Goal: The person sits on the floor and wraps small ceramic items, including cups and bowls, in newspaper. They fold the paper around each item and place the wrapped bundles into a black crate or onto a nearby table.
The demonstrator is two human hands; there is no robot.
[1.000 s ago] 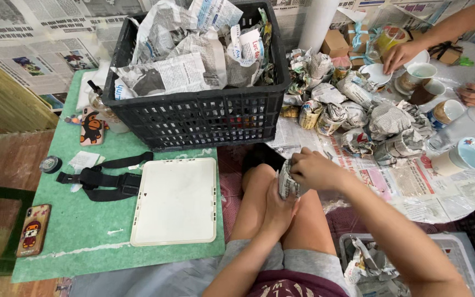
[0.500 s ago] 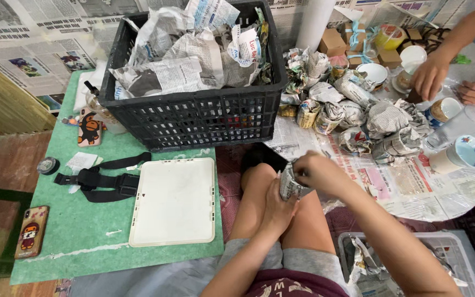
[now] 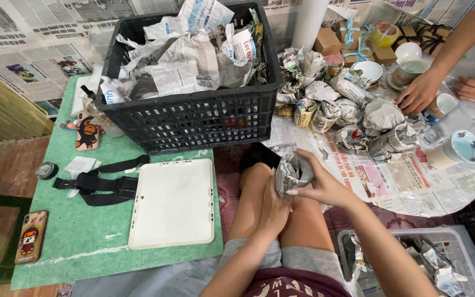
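Newspaper-lined floor, green mat at left carrying white tray. Black crate full of crumpled newsprint, set close ahead within reach. Newspaper-wrapped bundle held over the knees: left hand cupped beneath as support, right hand closed over its side and top, pressing paper in. Wrapped pieces massed on round table at right. Versus earlier frame: co-worker's hand shifted down table from the cups; own grip on bundle unchanged.
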